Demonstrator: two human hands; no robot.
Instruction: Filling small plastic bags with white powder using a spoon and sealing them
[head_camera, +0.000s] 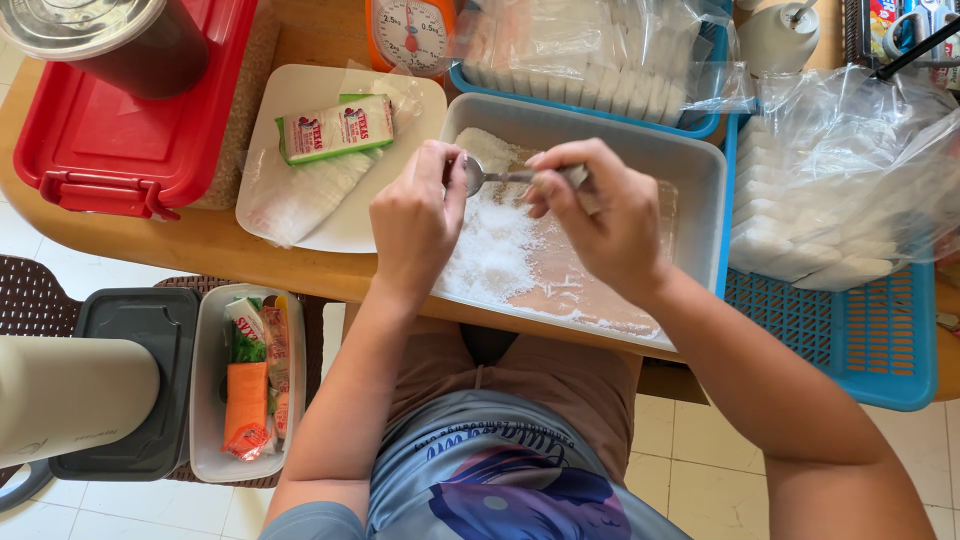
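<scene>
A spoon (500, 176) lies between both hands' fingers (445, 170). Under them sits a tray (700, 190) on the worktop (200, 240). Left of them a plate (290, 100), probably touching the tray.

A red lidded box (120, 140) sits far left on the desk (215, 245) (a kitchen scale (410, 35) stands farther back), with a blue basket (860, 340) at right.

floor: pale tiles (700, 450) | furniture: wooden table (200, 245), brown woven chair (30, 300) | light: bright, even

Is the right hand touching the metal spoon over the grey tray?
Touching. The head view shows the right hand pinching the spoon handle between fingers and thumb.
</scene>
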